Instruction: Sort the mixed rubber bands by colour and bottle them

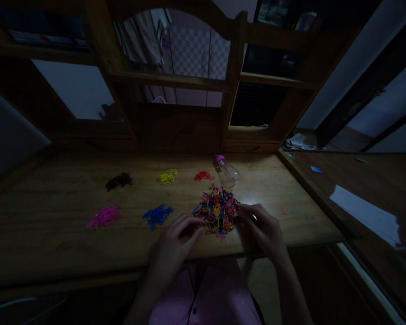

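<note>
A mixed pile of small coloured rubber bands (219, 210) lies on the wooden desk between my hands. My left hand (181, 234) is at the pile's left edge, thumb and forefinger pinched together on bands there. At the right edge, my right hand (262, 225) has its bent fingers closed on the side of the heap; its fingertips are partly hidden. Sorted by colour, smaller heaps lie to the left and behind: blue bands (157, 215), pink bands (104, 215), black bands (119, 181), yellow bands (167, 176) and red bands (203, 176).
Just behind the pile, a clear bottle with a pink top (228, 171) lies on its side. A wooden shelf unit (179, 128) rises along the desk's back. On a lower surface at right are white paper (365, 212) and a blue card (316, 169).
</note>
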